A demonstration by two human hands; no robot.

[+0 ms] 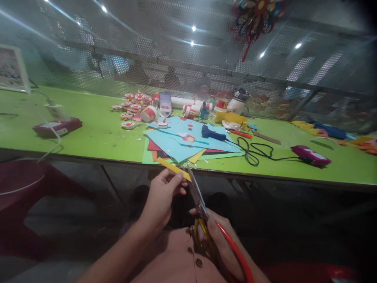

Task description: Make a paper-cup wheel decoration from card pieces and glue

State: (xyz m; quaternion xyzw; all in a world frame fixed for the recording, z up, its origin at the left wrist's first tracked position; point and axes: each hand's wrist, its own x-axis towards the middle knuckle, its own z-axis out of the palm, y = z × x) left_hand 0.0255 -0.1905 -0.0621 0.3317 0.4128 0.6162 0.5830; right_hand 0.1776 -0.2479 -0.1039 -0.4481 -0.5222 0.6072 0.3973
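My left hand (165,190) pinches a narrow strip of yellow paper (168,165) just in front of the table's edge. In my right hand (219,228) is a pair of scissors (198,192) with one red handle and one yellow handle. Their blades are parted and point up and away from me. The right end of the strip lies at the blades, between them or against one; I cannot tell which. Beyond my hands, light blue sheets (165,143) lie on a stack of coloured paper on the table.
A dark blue glue gun (213,133) rests on the sheets, its cord looping right to a purple power strip (310,156). Paper cups (149,113) and round red-and-white pieces (128,125) sit behind. Another power strip (57,127) is at left on the green table (97,147).
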